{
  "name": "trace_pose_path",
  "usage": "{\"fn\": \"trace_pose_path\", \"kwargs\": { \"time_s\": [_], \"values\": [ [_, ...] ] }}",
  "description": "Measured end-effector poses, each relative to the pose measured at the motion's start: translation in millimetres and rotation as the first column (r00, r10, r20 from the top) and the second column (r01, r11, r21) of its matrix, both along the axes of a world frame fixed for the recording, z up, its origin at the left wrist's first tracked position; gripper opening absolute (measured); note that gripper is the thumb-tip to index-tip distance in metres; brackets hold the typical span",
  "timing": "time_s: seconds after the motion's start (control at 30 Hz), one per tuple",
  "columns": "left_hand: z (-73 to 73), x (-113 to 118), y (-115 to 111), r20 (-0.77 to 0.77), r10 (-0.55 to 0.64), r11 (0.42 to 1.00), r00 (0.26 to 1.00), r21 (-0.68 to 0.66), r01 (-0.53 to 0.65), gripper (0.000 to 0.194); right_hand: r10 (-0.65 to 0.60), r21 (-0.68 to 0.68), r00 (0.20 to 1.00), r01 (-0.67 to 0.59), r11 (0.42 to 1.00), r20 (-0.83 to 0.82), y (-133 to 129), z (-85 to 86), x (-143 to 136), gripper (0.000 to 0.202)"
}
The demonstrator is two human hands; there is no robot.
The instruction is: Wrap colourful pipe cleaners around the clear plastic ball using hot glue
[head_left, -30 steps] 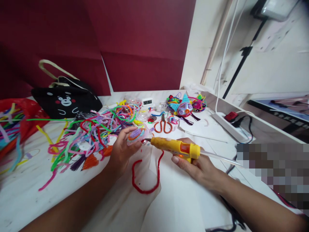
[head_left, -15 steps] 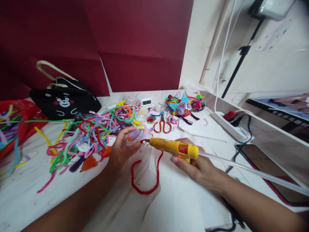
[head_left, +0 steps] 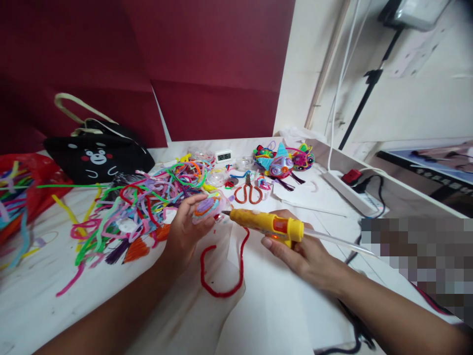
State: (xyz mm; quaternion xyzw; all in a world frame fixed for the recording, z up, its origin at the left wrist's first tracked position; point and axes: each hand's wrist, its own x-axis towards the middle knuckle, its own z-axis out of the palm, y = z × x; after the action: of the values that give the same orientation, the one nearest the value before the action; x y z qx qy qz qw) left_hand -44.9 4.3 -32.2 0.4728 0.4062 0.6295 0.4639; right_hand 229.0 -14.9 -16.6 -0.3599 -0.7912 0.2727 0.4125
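My left hand [head_left: 187, 229] grips a small clear piece [head_left: 207, 208] covered with purple, orange and pale coils. My right hand [head_left: 299, 249] is closed round the handle of a yellow glue gun [head_left: 264, 223], with a clear glue stick [head_left: 340, 240] out of its back end. The gun's dark nozzle points left at the piece's right side, close to it; whether they touch cannot be made out. Below them a curved red pipe cleaner [head_left: 223, 295] lies on the white table [head_left: 177, 315].
Tangled pipe cleaners [head_left: 129, 207] and tassels [head_left: 136, 250] cover the left. Behind are orange-handled scissors [head_left: 248, 194], a small clock [head_left: 223, 157], colourful finished ornaments [head_left: 279, 165] and a black bag [head_left: 99, 158]. A power strip [head_left: 351, 192] with cables stands right.
The glue gun's nozzle has shifted very slightly upward beside the held piece. Both hands keep their hold. The area at the lower right is now pixelated.
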Motion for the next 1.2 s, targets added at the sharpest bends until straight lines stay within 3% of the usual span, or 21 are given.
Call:
{"fn": "trace_pose_path", "kwargs": {
  "time_s": [0.23, 0.7, 1.03, 1.2],
  "values": [
    [2.5, 4.1, 1.2, -0.007, 0.076, 0.997, 0.997, -0.025, -0.077, 0.059, 0.047, -0.055, 0.998, -0.044, 0.998, 0.046, -3.8, 3.7, 1.3, 0.020],
    [2.6, 3.4, -0.3, -0.036, 0.050, 0.999, 0.998, -0.014, -0.051, 0.055, 0.017, -0.068, 0.999, -0.014, 0.998, 0.049, -4.4, 3.6, 0.7, 0.018],
    [0.6, 0.6, -0.3, -0.021, 0.016, 1.000, 1.000, -0.011, -0.016, 0.055, -0.066, 0.056, 0.998, 0.065, 0.996, 0.003, -1.0, 3.8, -2.2, 0.015],
    [1.2, 2.7, -0.2, -0.021, 0.031, 0.999, 0.999, -0.011, -0.031, 0.054, -0.034, 0.007, 0.999, 0.034, 0.999, 0.038, -3.1, 2.5, 0.1, 0.016]
  ]
}}
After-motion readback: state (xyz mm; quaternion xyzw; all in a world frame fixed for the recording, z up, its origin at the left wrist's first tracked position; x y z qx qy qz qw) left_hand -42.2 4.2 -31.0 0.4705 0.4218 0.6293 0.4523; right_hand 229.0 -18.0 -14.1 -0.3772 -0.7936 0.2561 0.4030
